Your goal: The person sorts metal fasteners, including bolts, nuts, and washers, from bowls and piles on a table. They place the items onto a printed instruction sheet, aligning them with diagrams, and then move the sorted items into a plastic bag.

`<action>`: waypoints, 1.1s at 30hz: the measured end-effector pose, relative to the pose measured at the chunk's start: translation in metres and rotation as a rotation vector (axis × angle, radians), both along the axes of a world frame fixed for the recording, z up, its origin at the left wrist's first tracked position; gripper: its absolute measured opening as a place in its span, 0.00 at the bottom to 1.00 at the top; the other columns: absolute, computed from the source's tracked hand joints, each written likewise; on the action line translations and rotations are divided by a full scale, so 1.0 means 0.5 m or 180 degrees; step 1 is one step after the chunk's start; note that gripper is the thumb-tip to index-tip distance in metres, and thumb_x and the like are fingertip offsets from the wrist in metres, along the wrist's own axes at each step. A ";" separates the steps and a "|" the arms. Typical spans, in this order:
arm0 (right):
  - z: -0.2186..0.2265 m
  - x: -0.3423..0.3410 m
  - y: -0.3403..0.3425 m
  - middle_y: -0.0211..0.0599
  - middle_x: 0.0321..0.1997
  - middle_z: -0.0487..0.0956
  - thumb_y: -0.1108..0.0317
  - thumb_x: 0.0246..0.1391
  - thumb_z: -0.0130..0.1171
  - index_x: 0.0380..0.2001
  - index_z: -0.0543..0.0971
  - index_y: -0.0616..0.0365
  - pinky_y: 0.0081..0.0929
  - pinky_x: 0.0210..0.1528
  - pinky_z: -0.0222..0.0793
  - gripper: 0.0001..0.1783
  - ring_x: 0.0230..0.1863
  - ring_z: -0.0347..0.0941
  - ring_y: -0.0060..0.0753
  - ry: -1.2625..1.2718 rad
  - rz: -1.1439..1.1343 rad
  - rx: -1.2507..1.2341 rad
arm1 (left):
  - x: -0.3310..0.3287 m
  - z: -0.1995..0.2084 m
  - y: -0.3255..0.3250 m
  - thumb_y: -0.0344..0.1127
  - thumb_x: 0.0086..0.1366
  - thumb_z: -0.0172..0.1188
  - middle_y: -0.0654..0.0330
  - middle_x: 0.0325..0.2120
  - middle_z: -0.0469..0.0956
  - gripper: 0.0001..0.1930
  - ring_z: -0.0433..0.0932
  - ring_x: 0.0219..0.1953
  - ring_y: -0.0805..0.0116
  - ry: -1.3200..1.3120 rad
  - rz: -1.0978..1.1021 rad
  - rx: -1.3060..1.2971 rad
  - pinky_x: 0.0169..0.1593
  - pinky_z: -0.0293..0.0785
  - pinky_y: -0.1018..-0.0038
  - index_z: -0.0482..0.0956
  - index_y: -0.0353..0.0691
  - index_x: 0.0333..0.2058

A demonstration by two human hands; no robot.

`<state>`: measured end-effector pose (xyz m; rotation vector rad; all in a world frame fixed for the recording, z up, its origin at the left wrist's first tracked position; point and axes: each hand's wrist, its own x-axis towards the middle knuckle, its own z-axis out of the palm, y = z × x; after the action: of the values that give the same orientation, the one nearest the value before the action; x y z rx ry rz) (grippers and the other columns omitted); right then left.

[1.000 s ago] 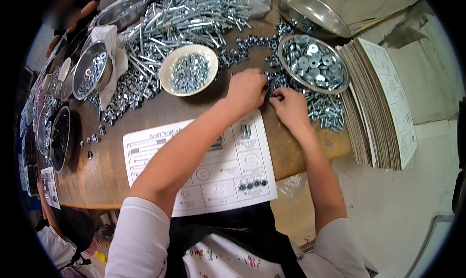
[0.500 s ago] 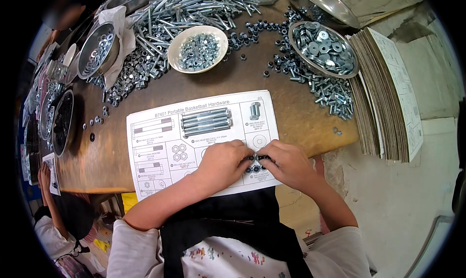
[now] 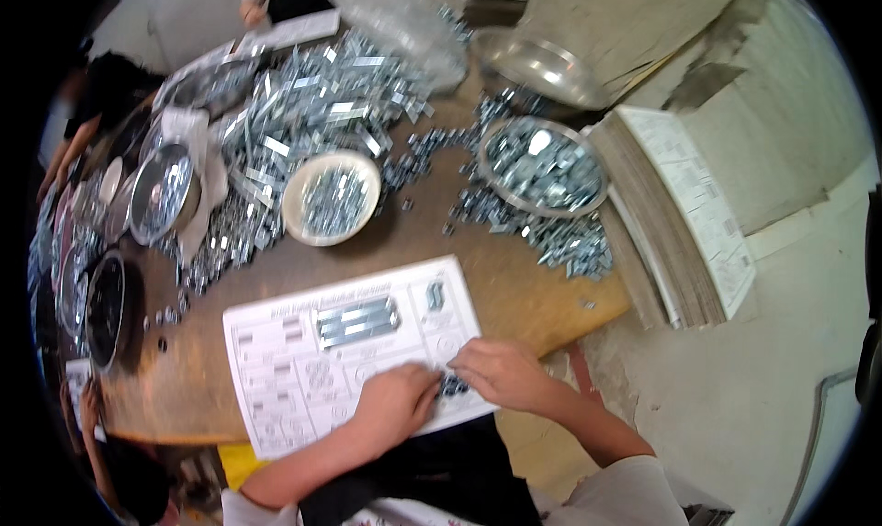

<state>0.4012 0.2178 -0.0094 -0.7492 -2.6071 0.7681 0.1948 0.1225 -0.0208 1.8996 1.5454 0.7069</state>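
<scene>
A printed sheet [image 3: 276,298] with part drawings lies at the table's front edge. On its right side is a small cluster of dark nuts [image 3: 451,384], blurred by motion. My left hand [image 3: 397,401] rests on the sheet at the cluster's left, its fingers loosely bent and holding nothing visible. From the right, my right hand [image 3: 503,372] reaches over the cluster's edge, fingers extended and slightly bent, with nothing visible in them. Several long bolts [image 3: 356,322] lie side by side on the sheet's upper part. Short bolts [image 3: 435,295] lie to their right.
Behind the sheet stand a cream bowl of nuts [image 3: 292,204] and a metal bowl of washers [image 3: 595,195]. Loose long bolts [image 3: 312,103] are heaped at the back. A stack of printed sheets [image 3: 684,214] stands right. Other people's arms [image 3: 78,145] show at the left.
The view has tilted up, so the table and sheet sit lower in the picture. My hands have drawn slightly apart, and more of the nut cluster shows between them.
</scene>
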 end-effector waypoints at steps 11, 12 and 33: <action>0.138 0.053 0.432 0.44 0.35 0.82 0.64 0.53 0.62 0.33 0.85 0.58 0.43 0.41 0.75 0.09 0.37 0.80 0.50 -0.0188 -0.2132 0.1812 | -0.042 0.057 0.002 0.40 0.66 0.60 0.53 0.28 0.81 0.13 0.81 0.29 0.52 -0.0351 -0.0093 -0.0371 0.34 0.77 0.64 0.85 0.43 0.45; 0.134 0.048 0.457 0.45 0.36 0.82 0.63 0.52 0.63 0.33 0.85 0.59 0.43 0.41 0.75 0.10 0.38 0.80 0.51 -0.0485 -0.2186 0.1761 | -0.045 0.059 -0.002 0.40 0.66 0.60 0.53 0.28 0.81 0.13 0.81 0.29 0.52 -0.0407 -0.0113 -0.0385 0.34 0.77 0.64 0.85 0.43 0.45; 0.185 -0.075 0.313 0.29 0.31 0.80 0.75 0.50 0.69 0.42 0.81 0.64 0.17 0.36 0.71 0.15 0.32 0.74 0.16 0.1626 -0.1499 -0.1749 | -0.101 0.022 0.028 0.38 0.68 0.61 0.57 0.35 0.85 0.16 0.77 0.31 0.77 -0.2428 0.0702 -0.1119 0.38 0.75 0.76 0.82 0.37 0.50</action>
<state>0.3635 0.3744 0.0830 -1.0846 -1.6836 1.3234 0.1444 0.1366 -0.0096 1.0245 1.2652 1.0236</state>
